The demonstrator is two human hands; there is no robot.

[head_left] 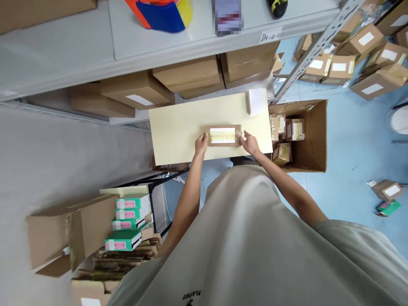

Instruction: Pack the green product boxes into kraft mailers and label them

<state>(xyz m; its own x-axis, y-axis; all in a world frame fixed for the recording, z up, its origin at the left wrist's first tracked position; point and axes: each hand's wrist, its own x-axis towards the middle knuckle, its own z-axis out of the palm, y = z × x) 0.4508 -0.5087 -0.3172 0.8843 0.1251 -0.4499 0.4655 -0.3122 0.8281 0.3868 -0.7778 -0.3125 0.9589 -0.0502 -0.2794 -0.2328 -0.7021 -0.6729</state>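
Note:
A small, flat cardboard box (222, 143) lies on a pale yellow board in front of me, with white label areas and clear tape across its upper face. My left hand (200, 145) grips the box's left end, thumb on top and fingers closed at the edge. At the opposite end, my right hand (251, 143) holds the taped right edge with its thumb and fingers; its fingertips are partly hard to make out. Near the board's far right corner sits a stack of white labels (256, 102).
The pale yellow board (178, 136) stands against a grey shelf (191, 42) holding cardboard boxes. A large open carton (314, 144) with several small taped boxes is at its right. Green boxes (124, 241) are stacked at lower left. More cartons (342, 68) lie on the blue floor.

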